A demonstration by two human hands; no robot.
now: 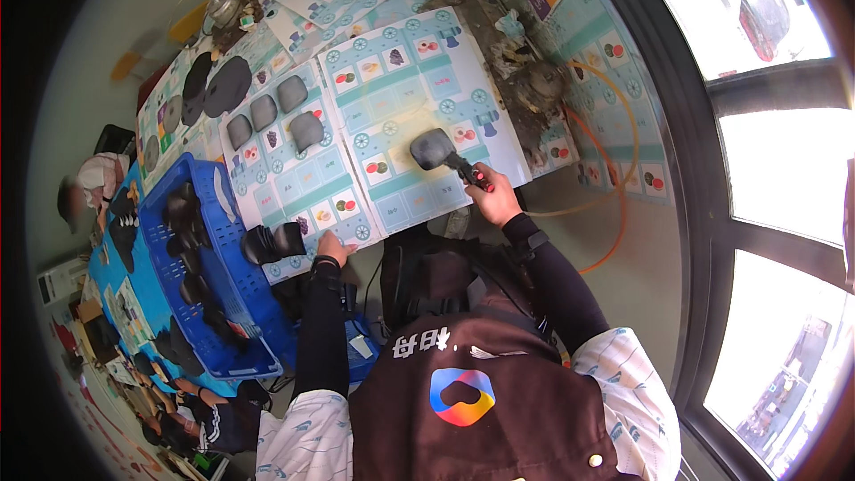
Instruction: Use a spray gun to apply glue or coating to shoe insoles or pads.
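My right hand (495,196) is closed round the dark handle of a tool with red parts (465,169), at the right of the paper-covered table. At the handle's far end is a grey rounded-square piece (432,150); whether it is joined to the tool or lies under it, I cannot tell. My left hand (333,249) rests at the table's near edge, its fingers partly showing and seemingly holding nothing. Just left of it lie black curved pieces (258,245). Several grey rounded-square pieces (305,130) lie farther back on the paper.
A blue crate (223,249) full of black pieces stands to the left. Dark flat ovals (228,86) lie at the table's far left. Orange hose (621,205) and a yellowish hose (636,138) loop at the right, near the windows. Other people work at the far left.
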